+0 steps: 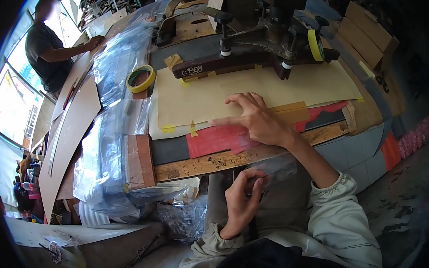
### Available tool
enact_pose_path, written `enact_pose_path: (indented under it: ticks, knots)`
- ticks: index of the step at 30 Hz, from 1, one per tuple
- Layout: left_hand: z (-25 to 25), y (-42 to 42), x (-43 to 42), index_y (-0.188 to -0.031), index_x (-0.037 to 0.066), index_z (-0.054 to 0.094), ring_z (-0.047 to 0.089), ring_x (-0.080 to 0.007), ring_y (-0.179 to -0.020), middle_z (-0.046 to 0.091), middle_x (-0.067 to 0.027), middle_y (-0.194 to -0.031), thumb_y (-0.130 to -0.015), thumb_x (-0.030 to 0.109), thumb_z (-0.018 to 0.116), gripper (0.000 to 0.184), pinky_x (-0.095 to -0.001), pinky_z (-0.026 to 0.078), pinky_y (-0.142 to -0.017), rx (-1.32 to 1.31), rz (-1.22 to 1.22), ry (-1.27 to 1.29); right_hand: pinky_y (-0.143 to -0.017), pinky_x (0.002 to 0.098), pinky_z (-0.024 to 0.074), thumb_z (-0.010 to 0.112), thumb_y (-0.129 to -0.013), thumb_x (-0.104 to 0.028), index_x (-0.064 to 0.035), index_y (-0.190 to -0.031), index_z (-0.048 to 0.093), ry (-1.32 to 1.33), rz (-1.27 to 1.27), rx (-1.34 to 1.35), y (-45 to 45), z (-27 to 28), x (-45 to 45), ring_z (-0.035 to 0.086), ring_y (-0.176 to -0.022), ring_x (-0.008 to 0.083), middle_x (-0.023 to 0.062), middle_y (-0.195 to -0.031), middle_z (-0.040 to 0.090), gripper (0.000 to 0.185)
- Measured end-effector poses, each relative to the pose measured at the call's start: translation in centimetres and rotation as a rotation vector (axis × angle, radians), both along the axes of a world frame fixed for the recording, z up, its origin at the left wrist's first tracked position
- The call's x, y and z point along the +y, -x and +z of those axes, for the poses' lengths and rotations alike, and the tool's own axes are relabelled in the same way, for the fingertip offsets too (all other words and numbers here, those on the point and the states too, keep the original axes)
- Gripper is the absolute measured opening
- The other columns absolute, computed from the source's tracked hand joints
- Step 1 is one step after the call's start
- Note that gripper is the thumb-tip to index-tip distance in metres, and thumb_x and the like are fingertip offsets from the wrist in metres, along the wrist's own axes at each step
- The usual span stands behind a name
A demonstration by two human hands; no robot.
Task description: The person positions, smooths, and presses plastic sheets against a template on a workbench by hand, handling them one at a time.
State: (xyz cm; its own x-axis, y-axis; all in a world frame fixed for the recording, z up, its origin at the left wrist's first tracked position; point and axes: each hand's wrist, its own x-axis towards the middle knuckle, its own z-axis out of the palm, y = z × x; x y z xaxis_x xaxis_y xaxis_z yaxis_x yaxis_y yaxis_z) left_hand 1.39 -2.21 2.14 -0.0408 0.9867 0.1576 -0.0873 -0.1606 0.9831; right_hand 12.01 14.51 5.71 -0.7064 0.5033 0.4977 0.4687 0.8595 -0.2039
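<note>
Workbench (192,171): cream sheet (202,93) beneath right fingers (231,121), contact unclear.

Wide-angle view: overexposed daylight from the windows (19,109) at left throws glare on the plastic sheeting (114,66); the floor (400,191) at right is dim. Barrel distortion curves outer edges; black vignetting surrounds.

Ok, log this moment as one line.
left hand: at clear plastic film, hold unclear; right hand: over cream sheet, contact unclear; yellow tape roll: at cream sheet's left edge; red sheet: along near edge
</note>
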Motion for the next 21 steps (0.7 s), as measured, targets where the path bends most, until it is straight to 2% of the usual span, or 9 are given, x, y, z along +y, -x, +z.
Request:
enact_pose_path:
  ticks: [2,5,8,9,12,15,21]
  knots:
    - [0.0,0.0,0.0,-0.104,-0.008,0.055,0.068,-0.0208,-0.099,0.063,-0.011,-0.104,-0.092,-0.008,0.053,0.012,-0.0252,0.056,-0.078,-0.026,-0.001,0.021,-0.101,0.0457,0.0383,0.055,-0.083,0.003,-0.0137,-0.117,0.067,0.148,-0.069,0.085,-0.3,0.0,-0.4,0.053,-0.112,0.0334,0.0199,-0.113,0.056,0.04]
    - [-0.1,0.0,0.4,-0.105,-0.008,0.055,0.068,-0.0221,-0.1,0.062,-0.0107,-0.105,-0.093,-0.008,0.053,0.012,-0.0258,0.057,-0.081,-0.082,-0.01,0.063,-0.102,0.0451,0.039,0.059,-0.088,-0.013,-0.0058,-0.116,0.065,0.21,-0.214,0.109,-1.3,0.8,-1.2,0.054,-0.112,0.0358,0.0225,-0.115,0.058,0.029]
    - [0.0,0.1,1.0,-0.106,-0.008,0.054,0.067,-0.0223,-0.101,0.062,-0.0101,-0.105,-0.093,-0.006,0.054,0.013,-0.0263,0.057,-0.082,-0.155,0.014,0.093,-0.105,0.0472,0.0362,0.059,-0.091,-0.034,-0.0005,-0.12,0.06,0.058,-0.385,-0.001,-1.5,1.0,-2.6,0.05,-0.12,0.0378,0.0252,-0.126,0.054,0.045]
    - [0.0,0.1,1.1,-0.106,-0.008,0.054,0.067,-0.0223,-0.101,0.062,-0.0099,-0.105,-0.093,-0.006,0.054,0.013,-0.0264,0.057,-0.082,-0.172,0.03,0.091,-0.108,0.0495,0.0326,0.05,-0.093,-0.05,-0.0014,-0.129,0.053,0.078,-0.416,-0.106,-1.5,0.7,-2.8,0.043,-0.128,0.0405,0.0285,-0.135,0.047,0.06]
    - [-0.8,0.0,1.2,-0.109,-0.006,0.051,0.065,-0.0242,-0.106,0.058,-0.0103,-0.109,-0.093,-0.004,0.056,0.017,-0.0256,0.055,-0.084,-0.222,0.02,0.094,-0.11,0.0518,0.0296,0.044,-0.093,-0.056,-0.0032,-0.135,0.047,0.0,-0.389,-0.193,-1.4,-1.0,-2.1,0.037,-0.132,0.0429,0.0306,-0.139,0.041,0.068]
    - [-0.5,-0.3,1.1,-0.106,-0.008,0.053,0.065,-0.0235,-0.106,0.06,-0.0091,-0.106,-0.092,-0.007,0.057,0.015,-0.0264,0.056,-0.083,-0.258,0.047,0.057,-0.11,0.053,0.0281,0.041,-0.093,-0.059,-0.0039,-0.138,0.044,0.117,-0.358,-0.207,-1.5,-0.6,-1.6,0.033,-0.135,0.0438,0.0318,-0.142,0.036,0.071]
    - [0.4,-0.1,1.8,-0.107,-0.008,0.051,0.06,-0.0251,-0.114,0.057,-0.0088,-0.109,-0.092,-0.008,0.054,0.015,-0.027,0.055,-0.086,-0.289,0.007,-0.017,-0.11,0.0534,0.0281,0.044,-0.093,-0.057,-0.0027,-0.137,0.044,0.204,-0.309,-0.211,-1.5,-0.4,0.1,0.033,-0.134,0.0455,0.0327,-0.141,0.036,0.07]
